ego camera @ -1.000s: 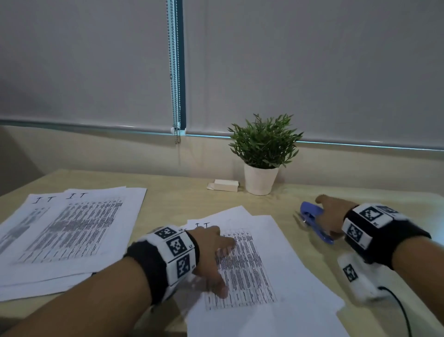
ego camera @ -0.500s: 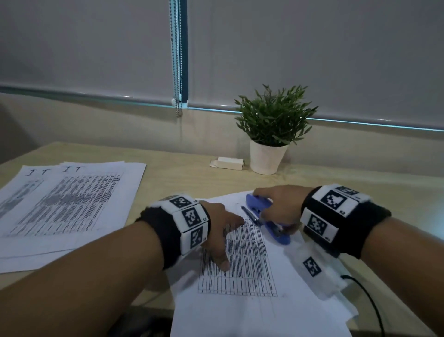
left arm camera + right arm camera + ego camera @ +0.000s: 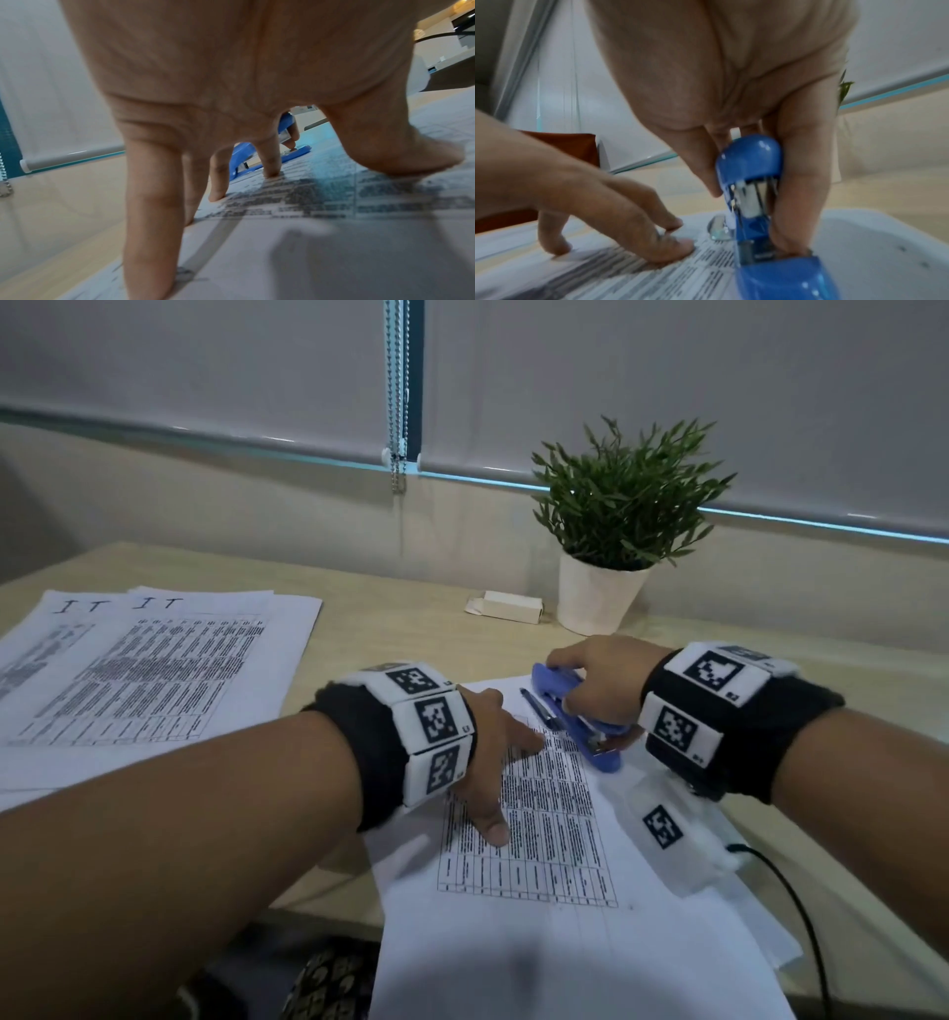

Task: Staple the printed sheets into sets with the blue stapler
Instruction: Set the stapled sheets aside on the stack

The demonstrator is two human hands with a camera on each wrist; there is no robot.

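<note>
My right hand (image 3: 595, 680) grips the blue stapler (image 3: 580, 721) from above, its base resting on the near stack of printed sheets (image 3: 539, 855). In the right wrist view the fingers wrap both sides of the stapler (image 3: 754, 194), whose arm stands raised. My left hand (image 3: 493, 762) presses the printed sheets flat with spread, straight fingertips (image 3: 151, 274), just left of the stapler (image 3: 246, 162). A dark pen (image 3: 539, 711) lies on the sheets between the two hands.
A second stack of printed sheets (image 3: 154, 670) lies at the left of the wooden table (image 3: 411, 608). A potted plant (image 3: 611, 526) and a small white box (image 3: 508, 606) stand at the back. A black cable (image 3: 791, 891) runs along the right edge.
My right hand has carried the stapler from the bare table at the right onto the near stack, beside my left hand. The left hand stays pressed on the sheets.
</note>
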